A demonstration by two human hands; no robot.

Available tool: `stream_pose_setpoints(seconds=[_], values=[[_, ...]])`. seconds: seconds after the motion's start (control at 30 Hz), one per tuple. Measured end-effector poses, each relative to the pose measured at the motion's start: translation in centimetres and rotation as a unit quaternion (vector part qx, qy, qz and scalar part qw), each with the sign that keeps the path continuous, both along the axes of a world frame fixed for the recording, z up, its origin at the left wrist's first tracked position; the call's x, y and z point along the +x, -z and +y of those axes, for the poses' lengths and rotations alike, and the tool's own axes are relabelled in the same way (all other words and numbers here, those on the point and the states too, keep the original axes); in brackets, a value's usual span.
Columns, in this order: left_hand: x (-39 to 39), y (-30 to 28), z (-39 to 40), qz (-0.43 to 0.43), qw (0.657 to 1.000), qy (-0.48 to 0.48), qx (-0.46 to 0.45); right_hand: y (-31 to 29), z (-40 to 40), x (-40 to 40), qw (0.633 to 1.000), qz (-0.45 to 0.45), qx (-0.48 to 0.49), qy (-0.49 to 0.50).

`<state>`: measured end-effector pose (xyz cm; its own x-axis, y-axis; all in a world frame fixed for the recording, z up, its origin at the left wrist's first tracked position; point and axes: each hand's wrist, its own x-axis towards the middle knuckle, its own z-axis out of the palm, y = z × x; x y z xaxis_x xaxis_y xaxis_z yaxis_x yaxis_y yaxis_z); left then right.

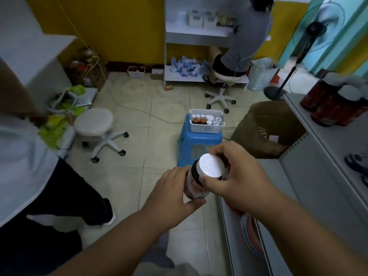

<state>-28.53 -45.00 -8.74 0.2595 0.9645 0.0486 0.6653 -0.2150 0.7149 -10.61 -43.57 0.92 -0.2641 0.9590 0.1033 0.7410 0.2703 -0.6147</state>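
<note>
With the left hand (171, 194) clamped round the body of the brown medicine bottle (194, 185), held over the floor just short of the blue stool (199, 140), the right hand (239, 180), curled on the white cap (211, 165), should turn squarely, without tilting.

Looking forward and down from head height through one wide-angle lens, bending the room's edges. Sitting closest to the left hand (173, 192) and right hand (239, 176) gripping the bottle (194, 183) at lower centre. Taking in the tiled floor (123, 176), the blue stool (199, 140) and the far shelf (199, 37) well beyond.
</note>
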Motion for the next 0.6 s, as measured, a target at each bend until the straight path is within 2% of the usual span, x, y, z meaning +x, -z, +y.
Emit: stream_pose_setpoints(seconds=[0.27, 0.47, 0.6], values=[[0.1, -0.8, 22.7, 0.028, 0.997, 0.07, -0.003, -0.7, 20.4, -0.1, 0.997, 0.0, -0.015, 0.07], [2.9, 5.7, 39.0, 0.051, 0.994, 0.095, -0.018, 5.8, 36.1, 3.1, 0.994, -0.005, -0.074, 0.077], [4.4, 10.6, 48.8, 0.08, 0.992, 0.091, -0.042, 10.4, 47.4, 5.2, 0.987, -0.033, -0.148, 0.056]])
